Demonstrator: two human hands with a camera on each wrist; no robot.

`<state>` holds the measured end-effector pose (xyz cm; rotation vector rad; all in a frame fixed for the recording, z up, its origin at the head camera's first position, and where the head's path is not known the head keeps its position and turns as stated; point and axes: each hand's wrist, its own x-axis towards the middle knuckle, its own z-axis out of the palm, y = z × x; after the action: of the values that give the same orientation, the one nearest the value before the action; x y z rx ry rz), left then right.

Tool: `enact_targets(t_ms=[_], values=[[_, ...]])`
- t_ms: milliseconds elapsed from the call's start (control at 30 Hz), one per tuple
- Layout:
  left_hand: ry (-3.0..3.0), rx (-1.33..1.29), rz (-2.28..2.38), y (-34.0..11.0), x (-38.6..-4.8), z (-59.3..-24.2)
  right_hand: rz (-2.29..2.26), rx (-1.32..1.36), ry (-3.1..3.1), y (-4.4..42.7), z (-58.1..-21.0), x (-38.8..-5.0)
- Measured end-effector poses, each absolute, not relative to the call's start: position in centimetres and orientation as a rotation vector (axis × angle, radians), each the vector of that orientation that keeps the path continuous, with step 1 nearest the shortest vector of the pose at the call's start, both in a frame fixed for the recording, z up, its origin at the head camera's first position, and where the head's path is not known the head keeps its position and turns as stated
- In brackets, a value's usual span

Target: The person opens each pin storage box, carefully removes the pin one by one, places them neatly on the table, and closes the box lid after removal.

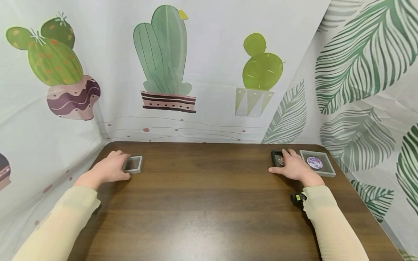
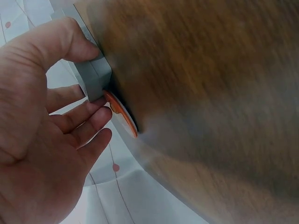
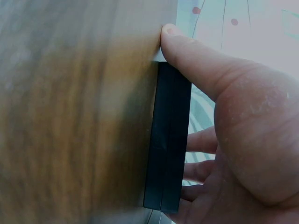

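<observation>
At the table's far left, my left hand [image 1: 112, 168] grips a small grey frame-like case [image 1: 134, 165] from its left side. The left wrist view shows the thumb on the grey case, and other fingertips at an orange-rimmed disc [image 2: 122, 114] beside it; whether they pinch the disc is unclear. On the far right, my right hand [image 1: 294, 166] spans a small black case [image 1: 276, 156], its thumb at the near edge and fingers on the far side. A round patterned piece [image 1: 280, 160] shows partly inside it. The black case's side [image 3: 168, 140] appears edge-on in the right wrist view.
A larger grey frame [image 1: 328, 172] with a purple patterned disc [image 1: 315, 162] in it lies just right of my right hand. The brown wooden table [image 1: 202, 188] stretches between both hands. Behind it hangs a cloth [image 1: 215, 72] printed with cacti and leaves.
</observation>
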<state>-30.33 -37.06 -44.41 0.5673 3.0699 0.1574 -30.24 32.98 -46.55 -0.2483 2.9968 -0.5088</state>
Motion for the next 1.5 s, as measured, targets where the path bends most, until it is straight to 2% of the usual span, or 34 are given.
enact_targets(t_ms=[1500], values=[[3.057, 0.555, 0.128, -36.6, -30.45, -43.9, -0.507, -0.24, 3.035, 32.82, -46.25, -30.28]])
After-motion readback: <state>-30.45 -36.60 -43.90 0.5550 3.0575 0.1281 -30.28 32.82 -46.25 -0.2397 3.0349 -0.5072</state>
